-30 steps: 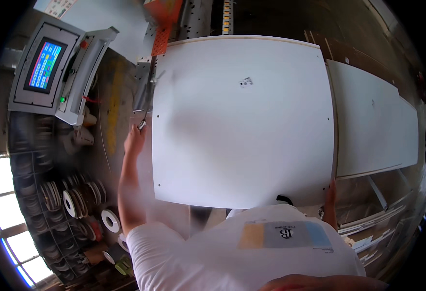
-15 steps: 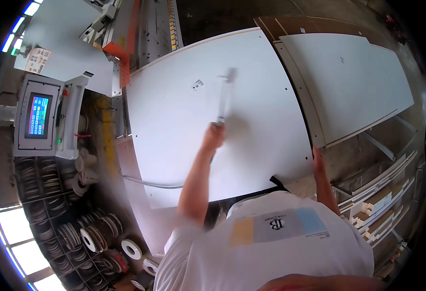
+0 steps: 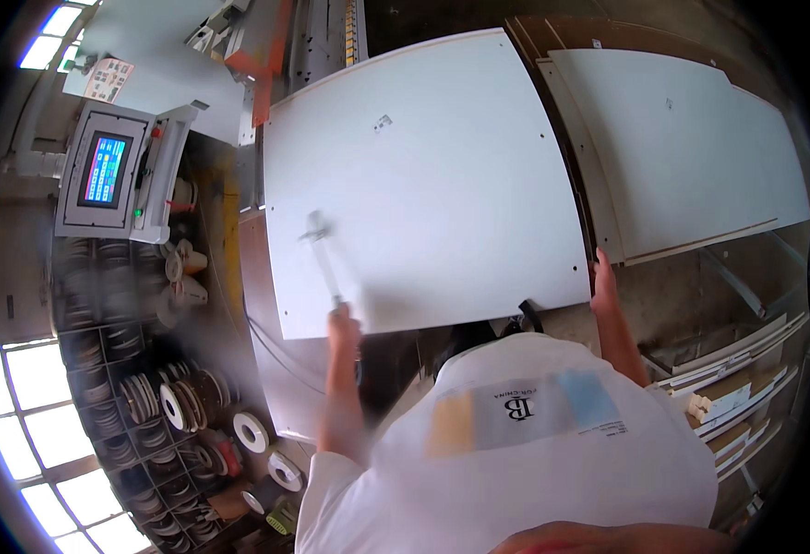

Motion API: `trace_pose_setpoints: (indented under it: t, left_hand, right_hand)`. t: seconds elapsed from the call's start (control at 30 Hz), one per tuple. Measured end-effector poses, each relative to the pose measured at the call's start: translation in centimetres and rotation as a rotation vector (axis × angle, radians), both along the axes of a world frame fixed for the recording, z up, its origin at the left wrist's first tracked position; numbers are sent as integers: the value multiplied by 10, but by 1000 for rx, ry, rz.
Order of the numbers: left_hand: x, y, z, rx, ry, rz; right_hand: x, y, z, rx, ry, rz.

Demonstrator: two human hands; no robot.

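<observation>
White panel beneath blurred tool, kind unclear, in left hand.

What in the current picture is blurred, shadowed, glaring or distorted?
Head view: the left hand and the tool it holds look smeared, probably by motion; a soft shadow falls on the white panel to their right. Same head view: the windows at left are blown out to white, the fisheye bends straight edges, and the corners go black.

Free room over the white panel, except a tool, blurred, apparently upright, lower left.
</observation>
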State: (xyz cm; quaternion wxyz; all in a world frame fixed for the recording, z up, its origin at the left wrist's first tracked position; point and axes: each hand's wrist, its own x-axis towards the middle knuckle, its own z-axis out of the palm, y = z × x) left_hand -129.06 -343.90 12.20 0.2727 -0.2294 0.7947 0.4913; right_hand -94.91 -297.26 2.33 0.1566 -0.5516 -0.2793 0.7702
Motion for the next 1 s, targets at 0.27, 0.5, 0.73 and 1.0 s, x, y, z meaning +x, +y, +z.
trace_pose_setpoints:
  t: [0.27, 0.5, 0.73, 1.0]
  left_hand:
    - [158, 15, 23, -225, 28, -1132]
    - [176, -140, 16, -92, 118, 296]
    - [290, -90, 33, -416, -47, -931]
    - [278, -76, 67, -457, -73, -1008]
  right_hand:
    - [-23, 34, 1, 87, -24, 64]
    - [-21, 39, 26, 182, -92, 387]
    - [-16, 38, 45, 634, -216, 719]
    - [-14, 52, -4, 983, -289, 794]
